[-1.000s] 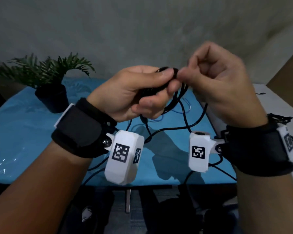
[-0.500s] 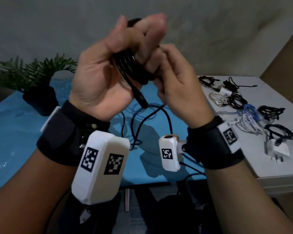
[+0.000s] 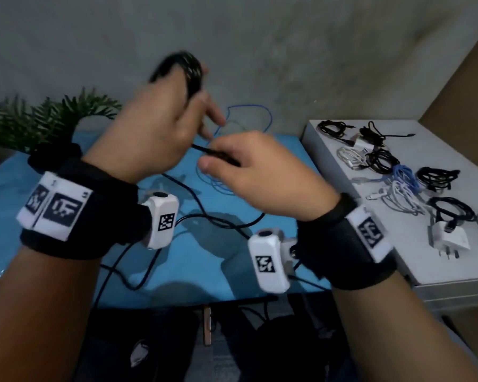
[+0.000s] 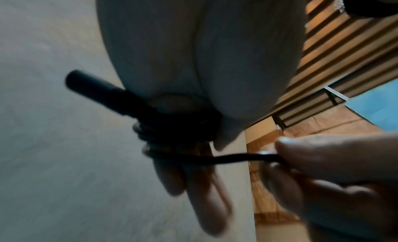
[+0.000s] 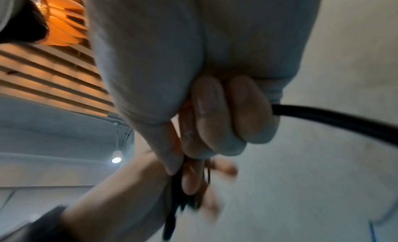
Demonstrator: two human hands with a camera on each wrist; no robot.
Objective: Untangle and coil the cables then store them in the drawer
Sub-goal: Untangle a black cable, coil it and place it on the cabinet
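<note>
Black cable [image 3: 189, 68] coiled, apparently around fingers; tail [image 3: 215, 154] taut rightward.

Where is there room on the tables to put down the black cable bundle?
The blue table has bare room on its left side, between the plant and the near edge. Its middle is crossed by loose black and blue cables. The white table is crowded with coiled cables; only its far right corner looks bare.

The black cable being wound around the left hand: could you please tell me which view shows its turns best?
The left wrist view: the black cable wraps the left hand in stacked turns, and the right hand pinches its free end. The head view shows a blurred coil; the right wrist view shows it mostly hidden.
</note>
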